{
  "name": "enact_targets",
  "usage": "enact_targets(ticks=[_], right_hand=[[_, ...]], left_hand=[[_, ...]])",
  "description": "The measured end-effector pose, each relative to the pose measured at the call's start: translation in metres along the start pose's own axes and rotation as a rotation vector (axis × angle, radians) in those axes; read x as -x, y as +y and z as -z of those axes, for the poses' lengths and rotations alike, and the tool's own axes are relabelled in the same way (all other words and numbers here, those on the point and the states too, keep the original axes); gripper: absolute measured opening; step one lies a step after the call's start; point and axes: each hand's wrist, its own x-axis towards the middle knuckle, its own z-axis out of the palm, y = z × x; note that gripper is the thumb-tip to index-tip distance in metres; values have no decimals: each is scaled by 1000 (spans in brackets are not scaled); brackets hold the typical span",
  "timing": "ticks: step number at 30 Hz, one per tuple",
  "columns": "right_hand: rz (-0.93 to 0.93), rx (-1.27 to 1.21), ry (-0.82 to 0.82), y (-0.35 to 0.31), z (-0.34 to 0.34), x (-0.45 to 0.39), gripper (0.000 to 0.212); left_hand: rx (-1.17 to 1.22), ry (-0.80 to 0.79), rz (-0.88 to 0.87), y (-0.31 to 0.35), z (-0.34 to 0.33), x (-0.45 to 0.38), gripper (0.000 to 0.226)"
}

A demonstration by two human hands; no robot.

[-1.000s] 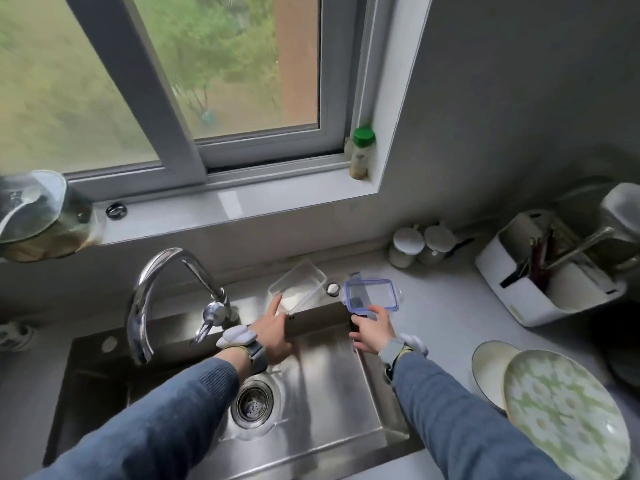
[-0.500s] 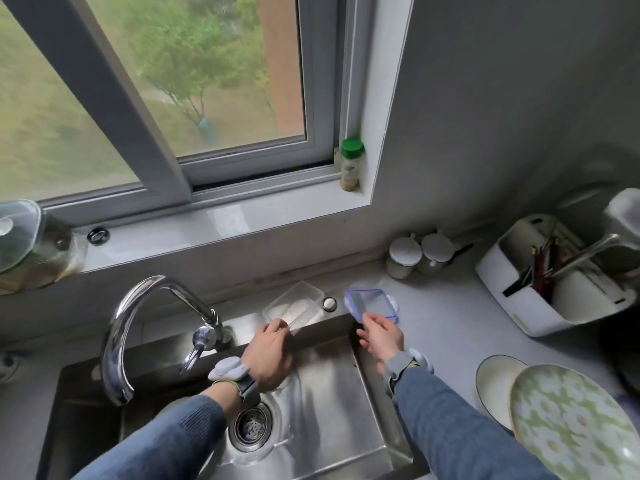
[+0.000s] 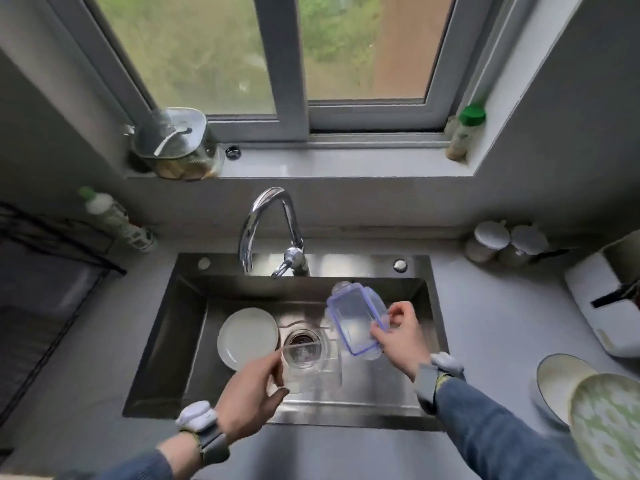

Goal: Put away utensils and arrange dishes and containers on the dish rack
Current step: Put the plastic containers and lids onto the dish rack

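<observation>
My left hand (image 3: 251, 393) grips a clear plastic container (image 3: 311, 367) by its left wall, holding it above the sink drain. My right hand (image 3: 401, 336) pinches the right edge of a clear lid with a blue rim (image 3: 356, 320), tilted over the sink (image 3: 166, 341). A white plate (image 3: 247, 337) lies in the sink basin at the left. The black dish rack (image 3: 45, 271) stands on the counter at the far left, partly cut off by the frame.
A chrome faucet (image 3: 273, 230) arches over the sink's back edge. On the right counter are a white utensil caddy (image 3: 602, 306), two lidded jars (image 3: 505, 242) and stacked plates (image 3: 588, 403). A bottle (image 3: 114, 220) stands at the back left. A glass jar (image 3: 176, 143) sits on the windowsill.
Both hands have lifted the container and lid off the sink's back ledge and brought them over the basin. The view has swung left, showing the dish rack and the plate in the sink.
</observation>
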Motion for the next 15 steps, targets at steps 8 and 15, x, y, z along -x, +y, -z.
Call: enact_targets(ticks=[8, 15], right_hand=[[459, 292, -292, -12, -67, 63, 23], [586, 344, -470, 6, -99, 100, 35]], left_hand=[[57, 94, 211, -56, -37, 75, 17], [16, 110, 248, -70, -52, 108, 14]])
